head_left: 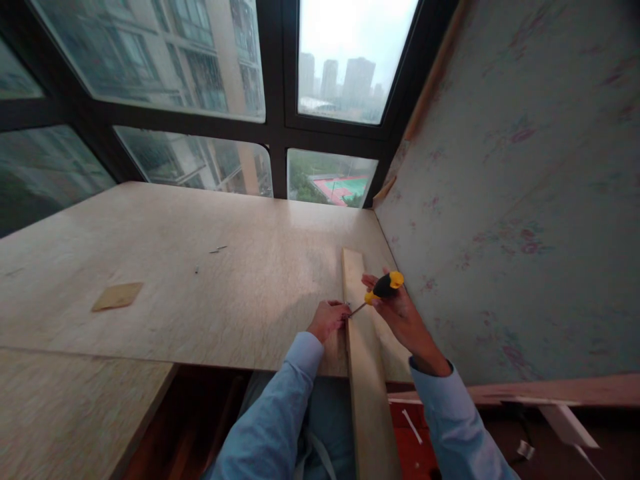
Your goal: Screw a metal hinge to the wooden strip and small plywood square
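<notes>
Right hand (400,319): curled around the yellow-and-black handle of a screwdriver with a slim metal shaft (385,287), which slants down and leftward. Its tip is at the left edge of a long, narrow, pale wooden plank (367,373), just beside the left hand (327,320). Left hand: fingers drawn narrow at that same edge; from where I stand, too small to tell what, if anything, they pinch. Plank: lies partly on a beige, marble-patterned ledge (175,233), near end jutting past the front edge. Also on the ledge, well left of the hands: a flat tan four-sided piece (117,297) and thin dark slivers (218,249). Right of plank: pale floral-papered wall (520,200).
</notes>
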A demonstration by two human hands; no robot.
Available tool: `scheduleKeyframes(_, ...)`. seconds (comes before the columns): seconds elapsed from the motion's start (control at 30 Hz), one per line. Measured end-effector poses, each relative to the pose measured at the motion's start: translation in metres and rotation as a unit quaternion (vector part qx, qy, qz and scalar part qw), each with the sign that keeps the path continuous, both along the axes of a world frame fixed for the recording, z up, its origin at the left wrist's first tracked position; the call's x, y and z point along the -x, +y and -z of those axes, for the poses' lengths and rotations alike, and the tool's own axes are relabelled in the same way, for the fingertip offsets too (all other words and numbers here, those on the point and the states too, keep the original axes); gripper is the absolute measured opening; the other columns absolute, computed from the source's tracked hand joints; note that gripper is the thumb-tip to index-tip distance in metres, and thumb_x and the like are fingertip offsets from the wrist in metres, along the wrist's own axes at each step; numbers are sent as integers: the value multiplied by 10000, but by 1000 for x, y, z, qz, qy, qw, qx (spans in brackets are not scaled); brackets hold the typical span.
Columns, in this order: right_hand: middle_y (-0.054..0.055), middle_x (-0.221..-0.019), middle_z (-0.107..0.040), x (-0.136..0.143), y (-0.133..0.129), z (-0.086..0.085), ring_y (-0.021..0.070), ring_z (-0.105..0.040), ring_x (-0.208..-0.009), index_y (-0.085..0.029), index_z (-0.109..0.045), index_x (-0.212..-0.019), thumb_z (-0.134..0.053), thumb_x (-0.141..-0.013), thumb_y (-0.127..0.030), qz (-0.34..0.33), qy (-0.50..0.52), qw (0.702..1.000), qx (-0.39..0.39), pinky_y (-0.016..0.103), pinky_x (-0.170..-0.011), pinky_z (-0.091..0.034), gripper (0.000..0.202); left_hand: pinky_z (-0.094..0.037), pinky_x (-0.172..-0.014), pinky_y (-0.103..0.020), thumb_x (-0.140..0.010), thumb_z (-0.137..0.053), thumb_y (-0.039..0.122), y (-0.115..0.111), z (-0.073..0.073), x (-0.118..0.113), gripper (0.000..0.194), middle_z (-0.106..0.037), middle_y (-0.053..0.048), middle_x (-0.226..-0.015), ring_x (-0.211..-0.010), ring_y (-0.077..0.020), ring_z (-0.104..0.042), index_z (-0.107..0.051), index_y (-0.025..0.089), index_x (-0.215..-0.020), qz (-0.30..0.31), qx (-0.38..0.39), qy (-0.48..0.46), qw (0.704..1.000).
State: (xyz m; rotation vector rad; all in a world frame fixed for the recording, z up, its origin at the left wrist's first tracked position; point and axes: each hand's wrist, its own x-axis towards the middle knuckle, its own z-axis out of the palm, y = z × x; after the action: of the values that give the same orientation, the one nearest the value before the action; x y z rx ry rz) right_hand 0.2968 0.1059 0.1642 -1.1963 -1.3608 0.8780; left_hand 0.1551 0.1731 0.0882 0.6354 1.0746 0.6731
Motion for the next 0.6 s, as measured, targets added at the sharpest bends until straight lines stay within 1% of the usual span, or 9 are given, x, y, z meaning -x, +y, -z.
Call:
scheduleKeyframes(0.07,142,-1281,-665,-1,0,-4,274,-654,-1176,-267,-342,-1466,-652,-862,-571,16,-17,1000,20,512,-1026,-510,744,-426,-535,-202,-625,-710,48,0,1,1,126,-644,-13,-620,-572,-110,-595,-650,136,-693,8,-2,0,1000)
scheduleKeyframes(0.1,133,-1208,-698,-1,0,-5,279,-683,-1111,-252,-368,-1457,-682,-839,-568,41,-39,998,25,512,-1003,-525,762,-424,-533,-200,-627,-708,53,0,1,2,121,-643,-12,-621,-571,-108,-591,-656,135,-699,11,-3,0,1000)
scheduleKeyframes(0.17,115,-1079,-726,0,2,-8,291,-712,-967,-225,-421,-1435,-761,-752,-585,122,-102,987,18,517,-938,-553,844,-422,-531,-199,-622,-715,64,0,1,2,115,-639,-9,-616,-563,-105,-580,-665,132,-701,13,-3,1,1000)
scheduleKeyframes(0.23,110,-996,-718,1,5,-7,296,-702,-844,-188,-450,-1423,-802,-669,-628,202,-160,966,5,522,-862,-571,941,-422,-527,-203,-614,-728,72,0,1,1,112,-636,-12,-613,-555,-105,-572,-663,127,-687,9,-1,3,1000)
scheduleKeyframes(0.3,125,-982,-701,2,7,-4,297,-684,-803,-150,-435,-1435,-782,-660,-671,236,-185,954,2,526,-832,-568,996,-419,-522,-207,-610,-736,76,0,1,0,113,-636,-17,-615,-554,-108,-573,-661,122,-682,4,-1,4,1000)
scheduleKeyframes(0.37,150,-1058,-686,1,6,0,301,-687,-884,-146,-358,-1478,-728,-732,-667,205,-162,965,6,526,-887,-551,982,-418,-519,-209,-606,-739,74,0,1,-1,118,-634,-19,-614,-557,-110,-578,-662,118,-683,0,-1,7,1000)
scheduleKeyframes(0.47,167,-1300,-616,-3,1,4,281,-640,-1158,-237,-208,-1531,-662,-846,-587,90,-67,994,6,500,-1022,-497,893,-425,-525,-211,-605,-741,77,0,3,-1,124,-648,-26,-632,-566,-115,-591,-671,117,-698,0,-5,16,1000)
scheduleKeyframes(0.53,153,-1412,-559,-6,-4,4,261,-578,-1279,-292,-188,-1530,-650,-873,-546,28,-13,999,12,486,-1074,-466,842,-434,-534,-213,-605,-747,81,0,4,-1,124,-655,-29,-639,-572,-117,-598,-675,118,-700,0,-7,22,1000)
scheduleKeyframes(0.6,145,-1426,-562,-9,-6,1,261,-573,-1294,-306,-228,-1516,-655,-874,-537,5,11,1000,19,486,-1073,-471,805,-448,-552,-215,-600,-767,91,0,6,0,135,-659,-31,-644,-590,-123,-610,-678,119,-699,2,-13,20,1000)
